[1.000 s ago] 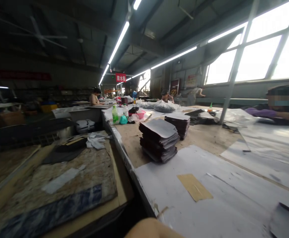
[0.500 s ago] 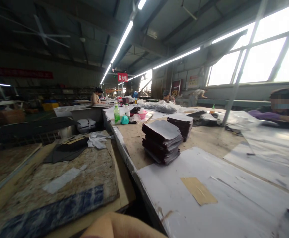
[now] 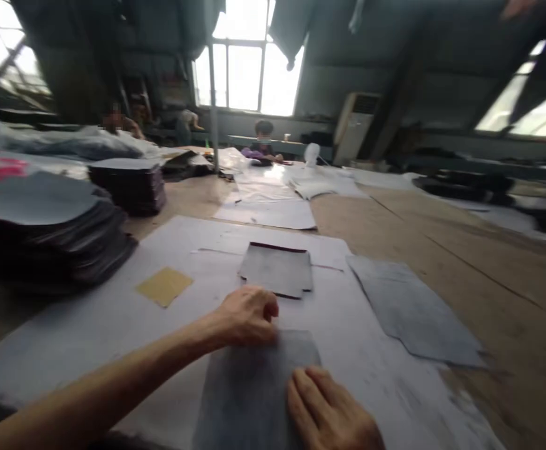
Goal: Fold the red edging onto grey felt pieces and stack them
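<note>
the right hand point(image 3: 331, 409) lies flat, fingers extended, on the right edge of a smooth blue-grey sheet point(image 3: 254, 394), whose long axis runs away from the wearer on white paper point(image 3: 160, 356); the left hand point(image 3: 249, 315), fingers curled, is at its far edge.

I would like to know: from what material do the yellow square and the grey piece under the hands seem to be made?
The yellow square looks like matte paper or thin card, as it lies flat with straight edges and a dull face. The grey piece is perhaps coated fabric or synthetic leather: thin, matte, slightly mottled; the blur leaves this open.
</note>
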